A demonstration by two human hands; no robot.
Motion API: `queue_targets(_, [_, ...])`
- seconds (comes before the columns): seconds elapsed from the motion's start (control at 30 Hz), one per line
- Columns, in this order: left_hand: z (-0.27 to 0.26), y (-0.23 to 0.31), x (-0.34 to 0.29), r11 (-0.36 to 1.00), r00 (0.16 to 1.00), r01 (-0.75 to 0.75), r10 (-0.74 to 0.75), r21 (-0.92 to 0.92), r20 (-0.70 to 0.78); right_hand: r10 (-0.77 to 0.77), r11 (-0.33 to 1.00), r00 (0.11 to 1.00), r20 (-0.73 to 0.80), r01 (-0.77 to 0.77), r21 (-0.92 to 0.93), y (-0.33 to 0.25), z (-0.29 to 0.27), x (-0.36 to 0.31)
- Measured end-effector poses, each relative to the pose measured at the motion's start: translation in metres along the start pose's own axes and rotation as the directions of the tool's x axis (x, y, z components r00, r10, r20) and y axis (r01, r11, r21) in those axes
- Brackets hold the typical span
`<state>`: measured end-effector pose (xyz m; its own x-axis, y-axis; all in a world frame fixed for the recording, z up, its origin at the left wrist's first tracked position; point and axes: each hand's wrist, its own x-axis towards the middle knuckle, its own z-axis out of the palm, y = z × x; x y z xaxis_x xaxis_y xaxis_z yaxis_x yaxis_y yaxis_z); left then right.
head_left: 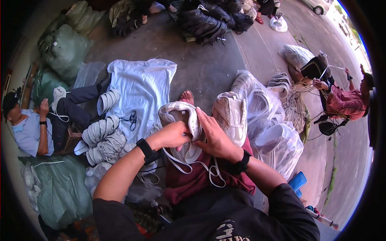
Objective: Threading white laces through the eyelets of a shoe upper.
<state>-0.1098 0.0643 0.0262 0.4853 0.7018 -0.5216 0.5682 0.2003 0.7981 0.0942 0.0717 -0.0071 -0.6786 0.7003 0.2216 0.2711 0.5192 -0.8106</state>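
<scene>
A pale grey-white sneaker (194,125) is between my hands above my lap, its white lace (215,176) hanging loose in loops over maroon cloth. My left hand (175,134) has its fingers curled at the sneaker's lacing edge, the fingertips partly hidden. Along the other side of the same sneaker lies my right hand (217,140), fingers long against the upper and thumb toward the left hand. Just right of it, a second white sneaker (230,116) rests by my right knee, its lacing facing up.
Stacked grey shoe pieces (100,130) lie on a pale cloth (140,84) to my left. Clear plastic bags (275,132) of shoe pieces stand right, near a bundle of laces (295,100). A seated person (32,128) holds a shoe at left; another (348,96) handles laces at right.
</scene>
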Motion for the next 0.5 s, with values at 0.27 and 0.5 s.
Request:
queue_targets(0.27, [0.001, 0.001, -0.003, 0.998, 0.998, 0.054, -0.054, 0.019, -0.012, 0.172, 0.974, 0.982, -0.079, -0.157, 0.163, -0.007, 0.003, 0.01])
queue_targets(0.5, [0.002, 0.004, -0.01, 0.995, 0.994, 0.082, -0.078, 0.049, -0.08, 0.074, 0.992, 0.989, -0.13, -0.059, 0.115, -0.024, 0.006, 0.004])
